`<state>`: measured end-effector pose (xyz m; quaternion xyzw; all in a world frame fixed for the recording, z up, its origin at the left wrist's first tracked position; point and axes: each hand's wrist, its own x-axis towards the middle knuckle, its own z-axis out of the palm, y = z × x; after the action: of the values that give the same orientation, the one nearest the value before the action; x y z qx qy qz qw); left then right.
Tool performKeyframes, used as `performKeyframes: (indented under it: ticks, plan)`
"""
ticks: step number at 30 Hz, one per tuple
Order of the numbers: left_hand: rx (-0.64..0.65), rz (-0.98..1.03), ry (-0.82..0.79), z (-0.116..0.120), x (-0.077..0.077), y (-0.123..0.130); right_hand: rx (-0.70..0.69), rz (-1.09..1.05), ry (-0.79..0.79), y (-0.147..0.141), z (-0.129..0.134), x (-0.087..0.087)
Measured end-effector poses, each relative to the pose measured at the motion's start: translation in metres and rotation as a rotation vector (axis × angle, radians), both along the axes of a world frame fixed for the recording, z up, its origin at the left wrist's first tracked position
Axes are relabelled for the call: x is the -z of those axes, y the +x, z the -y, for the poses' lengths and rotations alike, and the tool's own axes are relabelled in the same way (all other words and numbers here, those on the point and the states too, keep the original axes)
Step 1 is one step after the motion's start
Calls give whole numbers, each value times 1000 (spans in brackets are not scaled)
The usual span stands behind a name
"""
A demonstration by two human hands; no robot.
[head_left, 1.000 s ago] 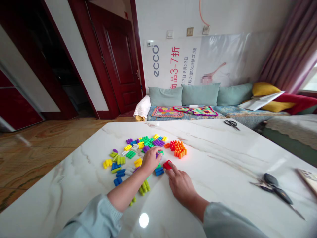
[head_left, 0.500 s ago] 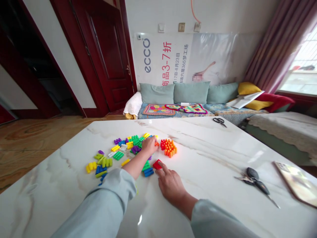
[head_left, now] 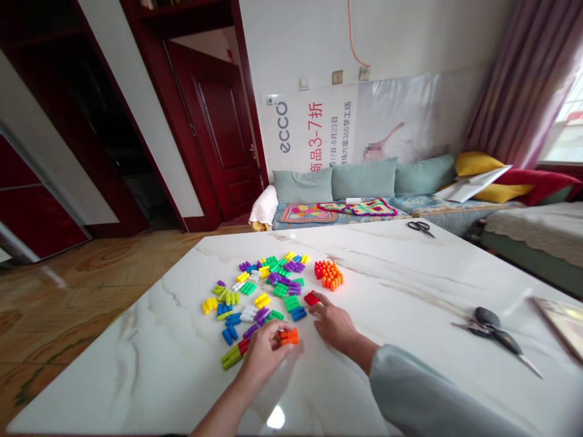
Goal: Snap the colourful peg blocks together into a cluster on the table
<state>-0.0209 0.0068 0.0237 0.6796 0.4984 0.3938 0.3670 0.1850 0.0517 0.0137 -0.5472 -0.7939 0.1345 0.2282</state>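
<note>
My left hand (head_left: 263,355) is closed near the front of the table, its thumb and fingers pinching an orange building block (head_left: 288,336) made of joined rounded pegs. My right hand (head_left: 336,326) lies palm down to the right, with its thumb and index finger at a red block (head_left: 311,298) that rests on the table. Just left of that sit a blue block (head_left: 298,313) and a green block (head_left: 291,303). Behind the red block stands a tight group of orange blocks (head_left: 334,279) with red blocks (head_left: 321,268) beside them. A lime-green block (head_left: 231,357) lies left of my left hand, partly covering nothing visible.
Many loose blocks in purple, yellow (head_left: 262,300), white (head_left: 248,313) and blue spread over the left of the marble-patterned table (head_left: 392,376). Scissors (head_left: 421,228) lie at the far edge. Keys (head_left: 487,317), more black-handled items and a phone-like object (head_left: 562,321) lie right. A sofa (head_left: 291,226) stands beyond.
My left hand has come back from the far blocks toward me, carrying an orange block. My right hand stays at the red block. The view has shifted, so things appear further right.
</note>
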Motion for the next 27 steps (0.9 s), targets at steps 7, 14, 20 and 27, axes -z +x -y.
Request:
performKeyframes:
  ticks: [7, 14, 20, 27]
  plan:
    - [11, -291, 318, 0, 3, 13, -52, -350, -84, -11, 10, -38]
    - [-62, -308, 334, -3, 9, 20, -171, -141, -121, -24, 25, -36]
    - [-146, -268, 221, -5, -3, 17, -259, -72, -53, -26, 29, -42]
    - [-74, -138, 109, -6, 0, 15, -189, 29, -63, -26, 30, -46]
